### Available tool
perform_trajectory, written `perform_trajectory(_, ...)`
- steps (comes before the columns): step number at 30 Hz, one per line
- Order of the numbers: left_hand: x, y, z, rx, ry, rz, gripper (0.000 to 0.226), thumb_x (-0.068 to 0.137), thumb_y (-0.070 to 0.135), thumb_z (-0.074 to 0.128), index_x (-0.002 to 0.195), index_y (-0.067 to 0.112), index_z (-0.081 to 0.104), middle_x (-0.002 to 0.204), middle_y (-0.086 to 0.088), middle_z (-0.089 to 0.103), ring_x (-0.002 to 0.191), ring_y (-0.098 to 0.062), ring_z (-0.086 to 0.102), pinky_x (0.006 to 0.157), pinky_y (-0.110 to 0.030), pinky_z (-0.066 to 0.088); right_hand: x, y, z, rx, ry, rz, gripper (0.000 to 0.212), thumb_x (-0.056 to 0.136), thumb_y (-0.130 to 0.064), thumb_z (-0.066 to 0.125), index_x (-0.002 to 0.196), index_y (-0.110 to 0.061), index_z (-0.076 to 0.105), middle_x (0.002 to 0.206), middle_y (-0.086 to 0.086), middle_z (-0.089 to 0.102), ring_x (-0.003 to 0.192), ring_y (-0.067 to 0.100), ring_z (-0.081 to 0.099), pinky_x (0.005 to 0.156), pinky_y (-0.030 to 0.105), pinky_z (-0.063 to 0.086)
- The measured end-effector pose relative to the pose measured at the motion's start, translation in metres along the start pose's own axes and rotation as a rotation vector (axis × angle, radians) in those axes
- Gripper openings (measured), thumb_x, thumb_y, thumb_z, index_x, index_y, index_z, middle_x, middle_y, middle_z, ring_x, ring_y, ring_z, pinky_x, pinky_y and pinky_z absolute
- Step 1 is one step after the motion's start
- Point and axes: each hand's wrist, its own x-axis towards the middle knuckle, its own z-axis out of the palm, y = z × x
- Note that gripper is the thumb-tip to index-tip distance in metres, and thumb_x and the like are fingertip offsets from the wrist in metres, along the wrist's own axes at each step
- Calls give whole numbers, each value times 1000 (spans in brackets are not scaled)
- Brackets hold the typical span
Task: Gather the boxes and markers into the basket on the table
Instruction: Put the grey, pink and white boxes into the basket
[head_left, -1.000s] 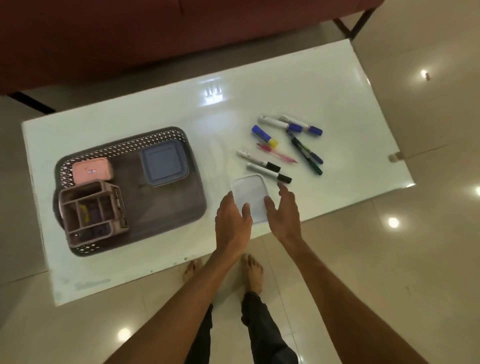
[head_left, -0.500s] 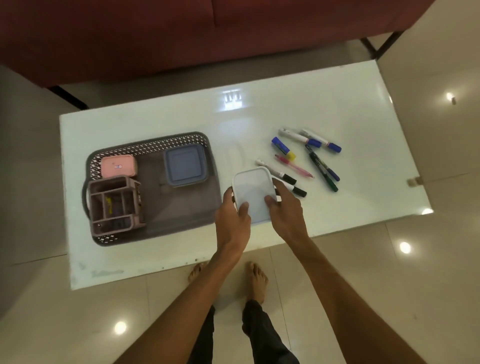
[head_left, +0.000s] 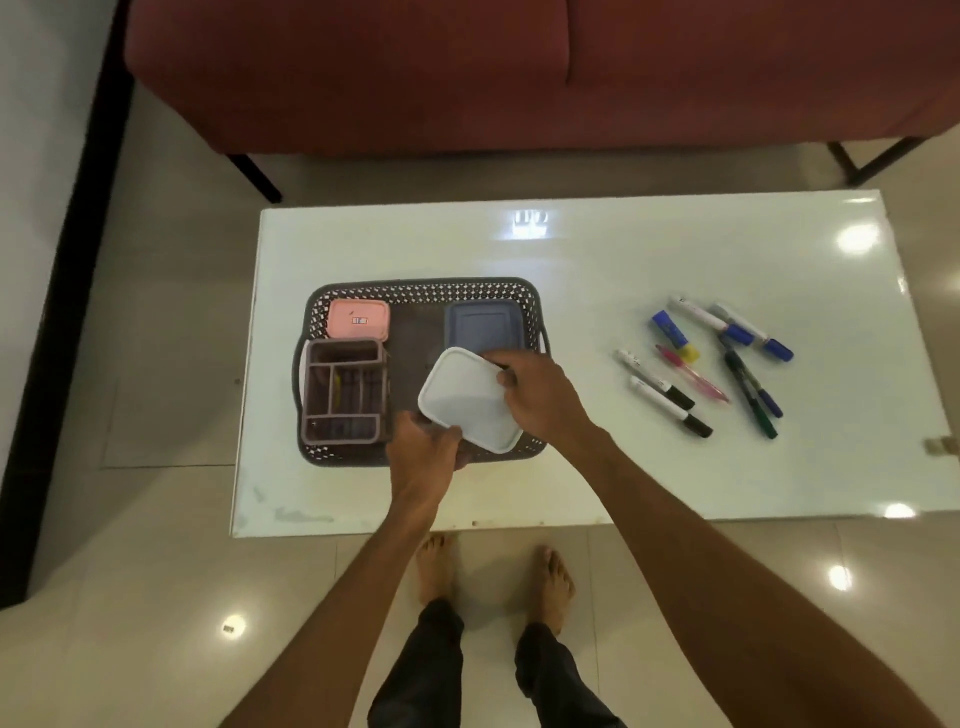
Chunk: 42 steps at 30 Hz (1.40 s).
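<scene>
Both hands hold a white lidded box over the near right part of the dark woven basket. My left hand grips its near left corner and my right hand grips its right side. Inside the basket sit a pink box, a blue-grey box and a mauve divided organiser. Several markers lie loose on the white table, to the right of the basket.
A red sofa stands beyond the table's far edge, with dark metal legs at both sides. My bare feet stand on the glossy tiled floor at the table's near edge.
Both hands closed on the white box, lifted it from the table beside the markers and carried it left over the basket. The camera view shifted, so the table sits further right.
</scene>
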Motion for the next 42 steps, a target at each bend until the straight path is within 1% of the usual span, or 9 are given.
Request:
perform_trajectory(4,18,-11,-5,96,-29,-70,37,77,11,79,106,-1,59,95,-16,71,71,-27,74,73,-43,63,17,6,16,-152,-91,9,44,91,-12,45,124,-32,67,119,5,71,104,30,65,86,44,56)
perform_trajectory(10,33,-3,-6,336,0,74,53,79,24,79,123,4,59,116,-10,66,105,-31,64,94,-45,54,26,19,27,-257,-140,-2,37,91,-8,53,121,-24,70,121,7,71,109,32,65,90,42,55)
perform_trajectory(15,45,2,1,493,-42,196,48,85,20,73,130,11,59,120,-12,69,110,-32,64,96,-47,53,16,24,31,-203,6,-3,43,88,-2,62,130,-13,63,129,12,64,117,32,60,97,39,52)
perform_trajectory(18,46,7,2,509,-41,226,47,86,10,70,132,13,60,122,-12,69,110,-32,65,97,-45,53,2,25,40,-267,56,22,62,80,5,65,138,-12,52,141,13,52,118,34,56,93,43,54)
perform_trajectory(22,46,1,6,532,-34,247,51,83,-1,67,131,14,62,118,-13,71,105,-32,67,93,-46,56,-5,29,47,-302,72,32,68,75,11,58,139,-8,49,144,14,48,117,38,54,88,46,55)
perform_trajectory(29,49,-7,11,560,-24,262,51,84,2,69,132,14,58,122,-15,67,109,-34,64,92,-49,57,-7,26,47,-383,85,-8,64,75,8,62,137,-3,51,142,18,51,123,39,52,103,45,46)
perform_trajectory(33,46,-5,12,578,-12,281,48,88,13,69,134,13,55,125,-14,66,114,-34,60,96,-47,54,-9,28,43,-340,89,-12,66,75,7,63,139,-3,50,142,18,52,125,37,50,105,45,47)
perform_trajectory(38,29,5,18,587,62,391,51,92,24,66,140,13,51,133,-11,62,123,-32,57,103,-46,49,-21,27,28,-259,223,-51,55,84,3,65,137,-7,53,138,15,57,122,34,55,96,43,54)
perform_trajectory(42,8,19,37,493,30,510,47,92,20,65,137,14,54,137,-6,60,126,-25,55,106,-43,46,-37,34,6,-247,332,-34,53,76,8,66,126,-8,62,130,16,62,115,36,59,84,46,58)
